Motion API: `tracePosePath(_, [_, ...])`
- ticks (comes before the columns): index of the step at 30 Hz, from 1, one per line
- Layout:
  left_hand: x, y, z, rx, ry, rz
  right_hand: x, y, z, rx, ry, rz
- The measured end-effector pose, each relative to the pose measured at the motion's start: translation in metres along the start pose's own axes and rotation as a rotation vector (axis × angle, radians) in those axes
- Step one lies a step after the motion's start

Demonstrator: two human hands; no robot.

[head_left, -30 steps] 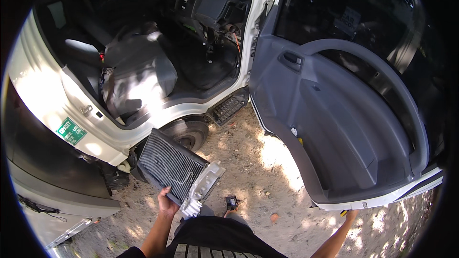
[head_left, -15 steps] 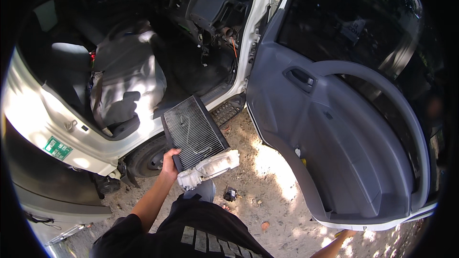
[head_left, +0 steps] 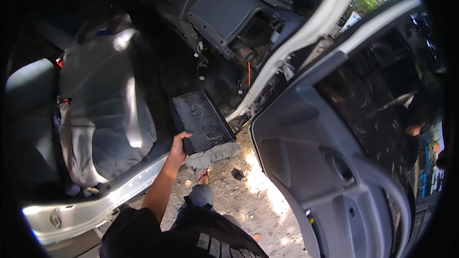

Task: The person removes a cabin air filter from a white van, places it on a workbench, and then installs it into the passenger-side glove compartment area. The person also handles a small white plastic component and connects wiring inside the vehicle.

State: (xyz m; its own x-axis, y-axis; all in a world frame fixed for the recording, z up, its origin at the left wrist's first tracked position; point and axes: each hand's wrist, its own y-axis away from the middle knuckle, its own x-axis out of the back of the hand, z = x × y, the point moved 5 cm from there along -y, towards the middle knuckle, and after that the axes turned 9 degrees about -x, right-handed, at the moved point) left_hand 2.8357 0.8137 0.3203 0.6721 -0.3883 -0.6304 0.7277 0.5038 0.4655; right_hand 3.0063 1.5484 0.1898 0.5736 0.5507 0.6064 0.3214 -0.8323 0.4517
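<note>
My left hand (head_left: 179, 144) is closed on the lower left edge of a rectangular air filter (head_left: 203, 120), a dark frame round grey pleats. A pale, wavy thread-like line lies across the pleats. Along the filter's near edge sits a dirty grey-white plastic piece (head_left: 215, 155); whether it is attached or simply held against the filter, I cannot tell. I hold both at the open doorway of a vehicle, in front of the passenger footwell. My right hand is out of view.
The grey door (head_left: 306, 162) stands wide on the right. Left is a grey cloth seat (head_left: 103, 110). The dashboard (head_left: 224, 9) has an open cavity (head_left: 256, 43), with loose wires (head_left: 201, 59) hanging nearby. A small black part (head_left: 237, 174) lies on the sandy ground (head_left: 239, 210).
My view has moved closer to the cab and turned. The filter has come forward, now against the footwell instead of the sill. My right forearm, earlier below the door, has left the view.
</note>
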Motion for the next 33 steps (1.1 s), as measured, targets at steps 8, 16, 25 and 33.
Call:
tracePosePath(8, [0.021, -0.147, 0.021, -0.028, 0.070, 0.133, 0.010, 0.060, 0.085, -0.405, 0.282, -0.289])
tracePosePath(16, [0.061, -0.235, 0.065, -0.169, -0.099, 0.214, -0.049, 0.075, -0.006, -0.339, 0.252, -0.209])
tracePosePath(25, [0.094, -0.284, 0.085, -0.132, -0.171, 0.305, -0.129, 0.135, -0.103, -0.295, 0.470, -0.180])
tracePosePath(33, [0.125, -0.292, 0.066, -0.142, -0.250, 0.477, -0.187, 0.158, -0.146, -0.072, 0.533, -0.296])
